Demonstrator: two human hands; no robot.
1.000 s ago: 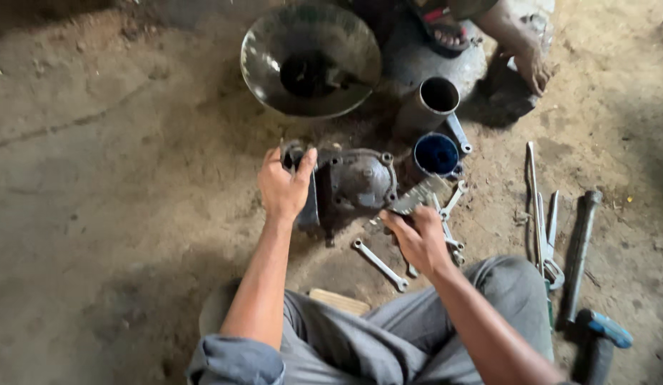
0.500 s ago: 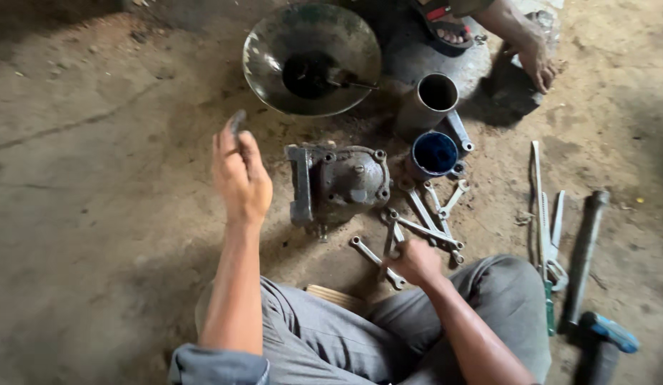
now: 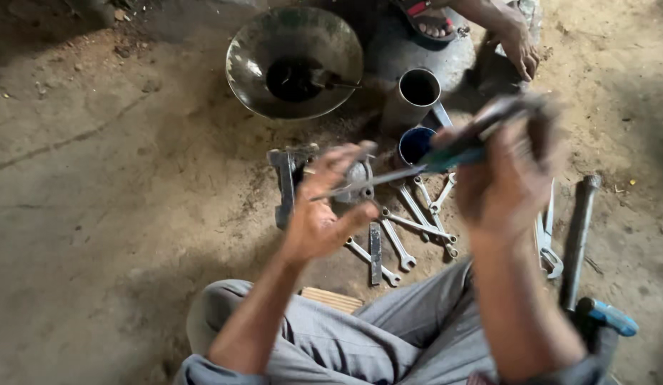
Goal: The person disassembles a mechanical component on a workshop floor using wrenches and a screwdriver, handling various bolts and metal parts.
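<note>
Far left: bare dirt floor, nothing lying on it. Further right, a wide metal bowl with a dark pool at its bottom, well apart from the hands. Below it, a grey metal casting resting on the floor, partly hidden behind the left hand.

Left hand raised above the casting, fingers curled, thumb and fingertips pinching the thin tip of a screwdriver. Shaft running up and right, blurred, into the right hand, closed around the handle end. Tool held in the air between both hands, above the floor, touching nothing else.

Best handled, by the look of it, with the tip steadied lightly between the fingertips and the handle gripped firmly, wrist kept quiet; blur suggests haste, so slower movement advisable.

Beneath the tool: spanners fanned on the floor, a steel cup and a blue tin behind. Right: a long bar, a blue-handled tool. Top right: another person's hand and sandalled foot.
</note>
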